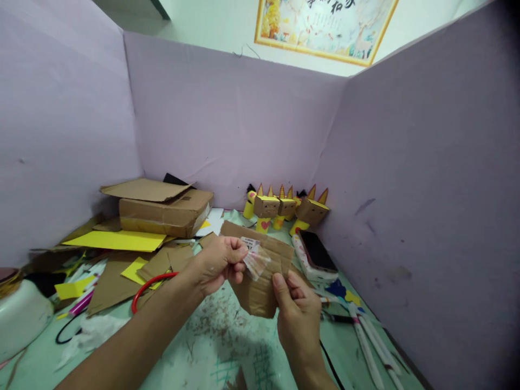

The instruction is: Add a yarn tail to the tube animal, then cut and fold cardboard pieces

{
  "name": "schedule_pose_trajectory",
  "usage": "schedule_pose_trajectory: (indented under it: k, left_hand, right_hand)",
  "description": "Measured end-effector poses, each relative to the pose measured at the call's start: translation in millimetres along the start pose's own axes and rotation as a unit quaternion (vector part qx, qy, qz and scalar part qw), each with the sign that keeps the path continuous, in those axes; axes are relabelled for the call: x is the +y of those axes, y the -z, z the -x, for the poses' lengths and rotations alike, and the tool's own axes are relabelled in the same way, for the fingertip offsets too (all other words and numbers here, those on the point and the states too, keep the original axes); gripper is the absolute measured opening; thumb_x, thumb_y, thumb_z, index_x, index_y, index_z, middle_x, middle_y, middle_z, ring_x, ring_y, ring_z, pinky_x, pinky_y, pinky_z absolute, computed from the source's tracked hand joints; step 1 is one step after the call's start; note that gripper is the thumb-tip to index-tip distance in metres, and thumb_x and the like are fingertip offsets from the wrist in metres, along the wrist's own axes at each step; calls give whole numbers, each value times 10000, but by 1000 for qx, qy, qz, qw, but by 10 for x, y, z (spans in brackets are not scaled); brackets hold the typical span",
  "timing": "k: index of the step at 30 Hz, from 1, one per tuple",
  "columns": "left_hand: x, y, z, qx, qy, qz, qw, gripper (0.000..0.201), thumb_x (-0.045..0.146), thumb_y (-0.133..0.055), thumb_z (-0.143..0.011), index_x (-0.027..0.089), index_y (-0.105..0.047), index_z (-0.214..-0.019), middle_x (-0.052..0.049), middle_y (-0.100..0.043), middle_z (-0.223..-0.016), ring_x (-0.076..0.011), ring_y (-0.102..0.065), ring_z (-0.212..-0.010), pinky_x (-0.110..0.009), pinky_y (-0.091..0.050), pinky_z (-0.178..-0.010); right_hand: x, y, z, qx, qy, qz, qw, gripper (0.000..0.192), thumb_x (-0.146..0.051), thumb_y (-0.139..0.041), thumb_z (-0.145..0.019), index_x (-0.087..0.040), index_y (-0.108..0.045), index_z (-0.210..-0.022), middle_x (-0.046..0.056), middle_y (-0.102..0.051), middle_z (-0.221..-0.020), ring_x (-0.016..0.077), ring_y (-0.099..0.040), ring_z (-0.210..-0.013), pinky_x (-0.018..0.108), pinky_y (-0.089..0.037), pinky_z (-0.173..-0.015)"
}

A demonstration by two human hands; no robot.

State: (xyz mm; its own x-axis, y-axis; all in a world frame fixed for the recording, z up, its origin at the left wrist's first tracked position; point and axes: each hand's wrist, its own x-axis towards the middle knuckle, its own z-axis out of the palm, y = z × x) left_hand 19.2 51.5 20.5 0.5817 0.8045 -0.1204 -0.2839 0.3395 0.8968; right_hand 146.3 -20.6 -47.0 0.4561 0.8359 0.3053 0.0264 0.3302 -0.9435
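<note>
My left hand (217, 262) and my right hand (296, 311) hold a torn piece of brown cardboard (264, 281) up above the green table (227, 346). The left fingers pinch a strip of clear tape with a small white label (255, 257) on the cardboard's face. My right hand grips the cardboard's lower right edge between thumb and fingers.
Several cardboard figures with yellow horns (284, 208) stand at the back wall. A phone on a white case (314, 254) lies to the right, glue sticks (371, 338) nearer. A cardboard box (164, 208), yellow paper (117, 241), scraps and red-handled scissors (148, 287) lie left. Purple panels enclose the table.
</note>
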Motion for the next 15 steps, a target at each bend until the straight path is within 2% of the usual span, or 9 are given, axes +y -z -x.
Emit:
schedule_pose_trajectory:
  k: [5,10,12,14,15]
  left_hand:
    - [76,0,29,61,28,63,996,207,-4,-551,-712,107,-493,-546,34,-441,-477,-15,-376,-352,-93,-340,-313]
    - [143,-49,125,100,59,111,987,202,-15,-414,-796,90,-501,-647,17,-459,-550,8,-339,-347,-79,-304,-319]
    - [132,-104,181,78,35,88,992,205,22,-458,-788,114,-472,-606,30,-452,-529,1,-340,-345,-92,-312,-325]
    - [122,-155,248,17,-25,-19,999,209,117,-569,-757,140,-460,-580,50,-450,-478,-27,-387,-341,-127,-340,-338]
    - [130,-168,287,-17,-56,-99,993,221,190,-626,-734,149,-472,-582,54,-456,-452,-47,-415,-341,-148,-348,-346]
  right_hand:
    - [27,-27,3,23,7,8,1000,304,-404,-592,-766,-182,-493,-584,-27,-497,-575,117,-428,-554,212,-356,-510]
    - [5,-53,27,14,-11,-42,999,257,-403,-616,-757,-170,-561,-663,-31,-501,-572,108,-415,-522,207,-324,-474]
    - [9,-24,26,13,-16,-54,998,243,-401,-620,-758,-164,-591,-712,-25,-527,-582,113,-439,-525,209,-338,-476]
    - [29,27,9,28,-15,-55,998,239,-397,-634,-750,-159,-611,-740,-12,-563,-604,123,-476,-541,213,-361,-489]
    - [43,54,-4,42,-12,-52,998,238,-394,-641,-745,-157,-617,-751,-6,-578,-617,129,-495,-557,217,-374,-501]
